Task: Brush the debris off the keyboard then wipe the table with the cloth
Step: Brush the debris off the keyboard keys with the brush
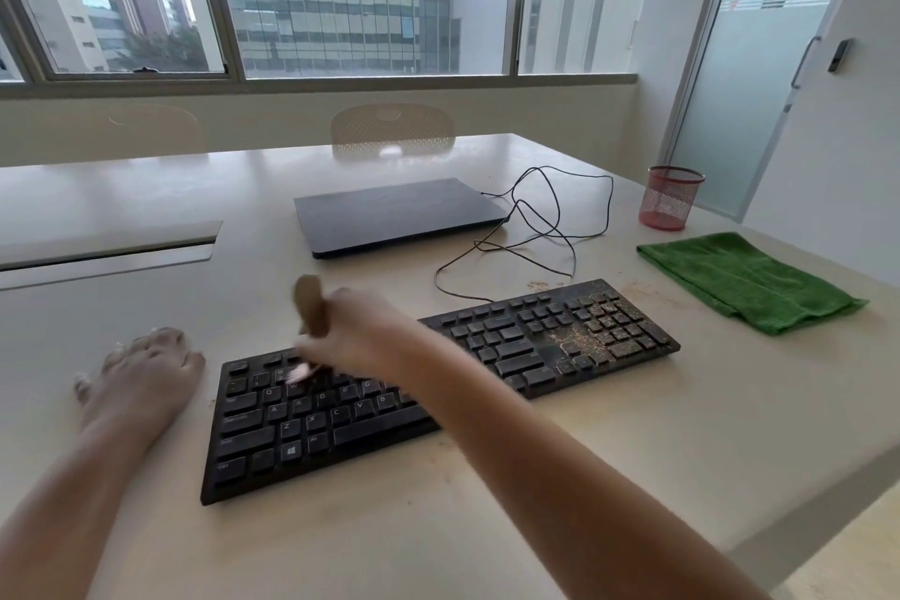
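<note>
One black keyboard [438, 385] lies on the counter [633, 453], long axis running from near left to far right; the right hand [358, 339] grips one brush [311, 307], bristles down on the upper-left keys; the left hand [141, 368] rests flat, fingers spread, beside the keyboard; one green cloth [750, 280] lies far right.

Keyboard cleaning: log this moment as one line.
stage: brushing | right hand: grips brush, bristles on keyboard left keys | left hand: flat on table | debris: numpad end | green cloth: untouched
</note>
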